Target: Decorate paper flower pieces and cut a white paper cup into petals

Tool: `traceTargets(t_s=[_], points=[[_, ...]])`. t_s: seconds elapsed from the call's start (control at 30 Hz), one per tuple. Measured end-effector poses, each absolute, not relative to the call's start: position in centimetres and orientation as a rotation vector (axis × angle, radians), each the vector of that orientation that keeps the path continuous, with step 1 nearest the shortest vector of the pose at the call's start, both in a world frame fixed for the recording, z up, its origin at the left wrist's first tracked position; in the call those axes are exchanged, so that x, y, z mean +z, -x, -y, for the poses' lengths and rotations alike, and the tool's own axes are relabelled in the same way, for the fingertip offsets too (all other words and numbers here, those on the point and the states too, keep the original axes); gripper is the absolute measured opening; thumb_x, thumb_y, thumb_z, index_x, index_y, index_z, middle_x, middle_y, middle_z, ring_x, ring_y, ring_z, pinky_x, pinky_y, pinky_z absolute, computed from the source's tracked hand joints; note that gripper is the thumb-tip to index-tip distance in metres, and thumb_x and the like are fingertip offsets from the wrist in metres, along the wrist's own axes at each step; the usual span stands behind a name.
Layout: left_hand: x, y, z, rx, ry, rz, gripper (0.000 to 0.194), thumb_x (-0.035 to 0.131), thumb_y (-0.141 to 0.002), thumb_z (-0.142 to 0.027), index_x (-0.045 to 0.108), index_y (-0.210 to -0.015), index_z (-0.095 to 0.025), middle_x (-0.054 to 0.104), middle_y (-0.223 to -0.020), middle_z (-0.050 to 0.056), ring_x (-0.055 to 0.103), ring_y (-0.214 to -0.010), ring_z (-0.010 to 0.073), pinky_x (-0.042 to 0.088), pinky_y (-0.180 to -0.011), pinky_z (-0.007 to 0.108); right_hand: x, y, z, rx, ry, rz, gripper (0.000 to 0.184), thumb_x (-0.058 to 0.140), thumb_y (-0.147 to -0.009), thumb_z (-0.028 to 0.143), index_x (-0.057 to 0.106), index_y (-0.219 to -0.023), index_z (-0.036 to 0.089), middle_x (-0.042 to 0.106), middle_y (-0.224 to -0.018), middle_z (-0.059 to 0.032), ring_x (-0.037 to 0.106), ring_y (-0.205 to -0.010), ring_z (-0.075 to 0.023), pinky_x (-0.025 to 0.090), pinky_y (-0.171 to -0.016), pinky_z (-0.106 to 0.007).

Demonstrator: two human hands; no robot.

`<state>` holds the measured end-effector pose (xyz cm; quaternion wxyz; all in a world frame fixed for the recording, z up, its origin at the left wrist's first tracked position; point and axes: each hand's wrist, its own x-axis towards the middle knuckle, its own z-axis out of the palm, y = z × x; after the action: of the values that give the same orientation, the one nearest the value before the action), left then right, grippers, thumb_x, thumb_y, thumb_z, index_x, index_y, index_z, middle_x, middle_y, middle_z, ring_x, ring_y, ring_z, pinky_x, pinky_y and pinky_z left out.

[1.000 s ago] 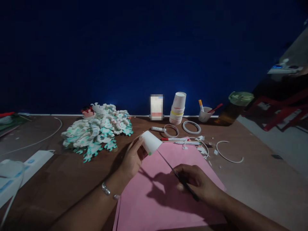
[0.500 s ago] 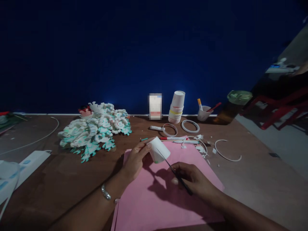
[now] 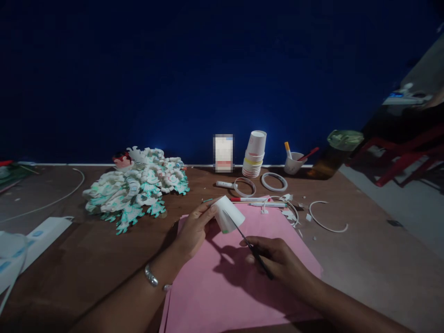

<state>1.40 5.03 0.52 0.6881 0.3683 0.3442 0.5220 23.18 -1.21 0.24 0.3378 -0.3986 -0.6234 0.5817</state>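
Note:
My left hand [image 3: 194, 229] is closed round a white paper cup [image 3: 227, 213], held tilted above a pink paper sheet [image 3: 239, 286]. My right hand [image 3: 277, 259] grips dark scissors [image 3: 248, 243]. The blades point up and left, and their tips lie against the cup's side. Both hands hover over the upper part of the pink sheet, which lies flat on the brown table [image 3: 86, 263].
A heap of white and teal paper cut-outs [image 3: 137, 185] lies to the left. A stack of paper cups [image 3: 255, 155], a cup holding pens [image 3: 294, 162], cut cup rims [image 3: 274, 181], markers [image 3: 249, 200] and scraps sit behind the sheet. White packaging [image 3: 21, 249] lies at far left.
The cup moved down and right from the sheet's upper edge to above the sheet. The scissors moved up to it, so their tips now rest against its side.

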Motion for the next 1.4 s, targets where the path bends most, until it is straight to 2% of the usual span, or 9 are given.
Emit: traceTargets(t_s=[0.17,0.3,0.57,0.73,0.93,1.2,1.4], points=[[0.37,-1.27,-5.13,1.154,-0.855,-0.783,0.037,0.078,-0.082,-0.035,0.074,-0.116,-0.021,0.075,-0.109,0.009,0.068,-0.098,0.0219,0.052,-0.087,0.032,0.23,-23.12,1.30,1.509,1.058,1.658,0.018,0.064,-0.092,0.033,0.065,-0.090,0.015,0.044,-0.065,0.0046,0.037,-0.059,-0.0100,0.031,-0.053,-0.023],[0.26,-1.17,-5.13,1.135,-0.954,-0.785,0.037,0.078,-0.082,-0.034,0.075,-0.116,-0.021,0.075,-0.114,0.009,0.066,-0.107,0.0239,0.046,-0.100,0.035,0.04,-23.03,1.12,1.487,1.057,1.678,0.018,0.063,-0.092,0.032,0.064,-0.086,0.015,0.046,-0.068,0.0035,0.040,-0.061,-0.0105,0.033,-0.056,-0.023],[0.82,-1.15,-4.90,1.122,-1.002,-0.807,0.037,0.075,-0.084,-0.035,0.074,-0.119,-0.024,0.072,-0.123,0.009,0.060,-0.119,0.0273,0.043,-0.105,0.038,0.00,-23.07,1.15,1.446,1.052,1.708,0.017,0.061,-0.093,0.030,0.066,-0.090,0.015,0.045,-0.065,0.0042,0.038,-0.058,-0.0098,0.032,-0.053,-0.022],[0.51,-0.99,-5.07,1.145,-1.084,-0.866,0.031,0.077,-0.081,-0.034,0.078,-0.111,-0.024,0.068,-0.131,0.009,0.050,-0.132,0.0287,0.038,-0.110,0.038,-0.21,-22.93,1.05,1.489,1.046,1.663,0.017,0.063,-0.092,0.030,0.066,-0.092,0.014,0.046,-0.067,0.0040,0.038,-0.059,-0.0100,0.032,-0.054,-0.022],[0.30,-0.96,-5.21,1.143,-1.075,-0.851,0.024,0.079,-0.079,-0.032,0.080,-0.101,-0.022,0.060,-0.138,0.010,0.049,-0.131,0.0305,0.041,-0.107,0.038,-0.29,-22.86,1.05,1.467,1.048,1.682,0.014,0.061,-0.092,0.027,0.067,-0.091,0.014,0.045,-0.066,0.0043,0.037,-0.059,-0.0099,0.032,-0.054,-0.022],[0.20,-0.81,-5.54,1.201,-1.096,-0.864,0.018,0.081,-0.075,-0.029,0.081,-0.091,-0.021,0.061,-0.129,0.009,0.050,-0.126,0.0269,0.042,-0.102,0.035,0.04,-22.88,1.36,1.484,1.047,1.663,0.012,0.061,-0.091,0.025,0.067,-0.091,0.014,0.043,-0.064,0.0053,0.036,-0.058,-0.0093,0.031,-0.053,-0.021],[0.65,-0.77,-5.37,1.262,-0.984,-0.868,0.011,0.085,-0.069,-0.025,0.077,-0.073,-0.019,0.065,-0.105,0.003,0.053,-0.112,0.0194,0.039,-0.096,0.027,-0.19,-22.89,1.15,1.444,1.040,1.737,0.012,0.060,-0.091,0.023,0.066,-0.088,0.014,0.046,-0.064,0.0048,0.038,-0.058,-0.0097,0.031,-0.054,-0.022]])
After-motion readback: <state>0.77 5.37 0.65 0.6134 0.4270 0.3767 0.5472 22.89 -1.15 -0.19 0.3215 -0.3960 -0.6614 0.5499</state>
